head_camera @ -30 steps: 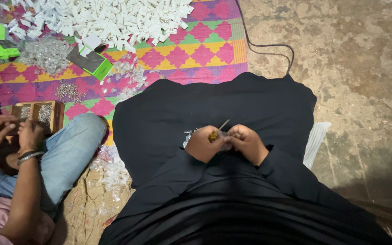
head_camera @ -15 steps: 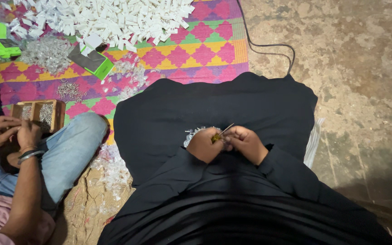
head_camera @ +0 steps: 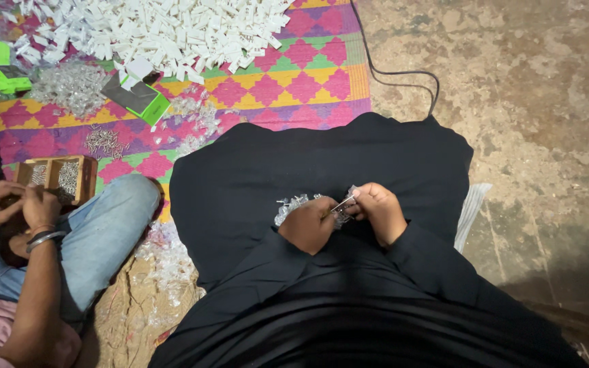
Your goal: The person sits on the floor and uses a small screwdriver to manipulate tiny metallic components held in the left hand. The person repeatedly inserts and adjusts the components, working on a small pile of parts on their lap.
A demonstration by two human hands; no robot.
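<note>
One thin pin (head_camera: 341, 204) is pinched between left hand (head_camera: 308, 225) and right hand (head_camera: 379, 212) — long axis slanted, up-right; clear bits (head_camera: 292, 204) uncountable.

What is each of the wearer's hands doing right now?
Left hand: closed on small clear plastic pieces.
Right hand: fingers pinched shut on a thin metal pin.

A colourful woven mat (head_camera: 294, 75) on a rough floor

A heap of small white plastic pieces (head_camera: 172, 27) lies on the mat, near a green-and-grey cardboard box (head_camera: 138, 99); a small wooden tray (head_camera: 59, 177) and a black cable (head_camera: 403, 71) are also there.
</note>
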